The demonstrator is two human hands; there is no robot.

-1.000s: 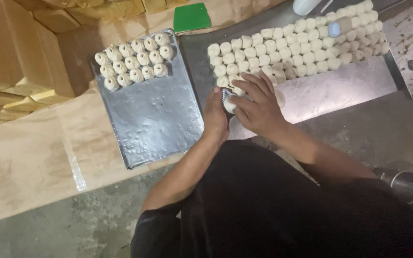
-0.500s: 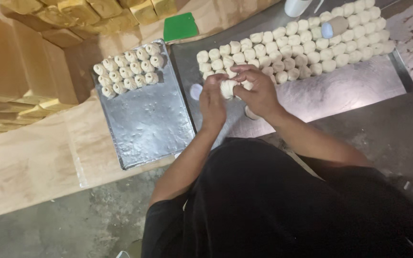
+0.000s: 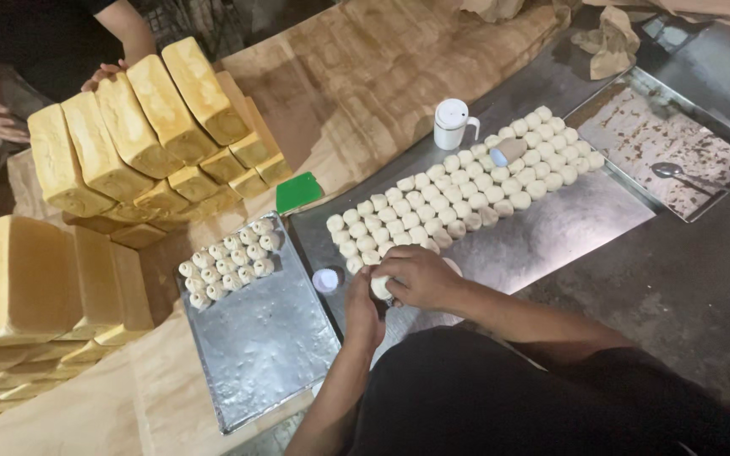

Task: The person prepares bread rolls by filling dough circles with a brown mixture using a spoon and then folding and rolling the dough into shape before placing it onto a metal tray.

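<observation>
Over metal table (image 3: 568, 228): left hand (image 3: 363, 308) and right hand (image 3: 416, 277) both cupped tight around dough ball (image 3: 380, 287), wrists bent inward.

You stood over a wooden table (image 3: 399, 76), pale and worn, with a steel worktop (image 3: 568, 228) set along its right side. Bread loaves (image 3: 128, 127) were stacked at the left. Past the steel, a dark floor (image 3: 686, 295) showed. The light was dim and warm.

Dough rows (image 3: 466, 186) lie right of tray (image 3: 272, 355), loaves (image 3: 128, 127) left.
</observation>
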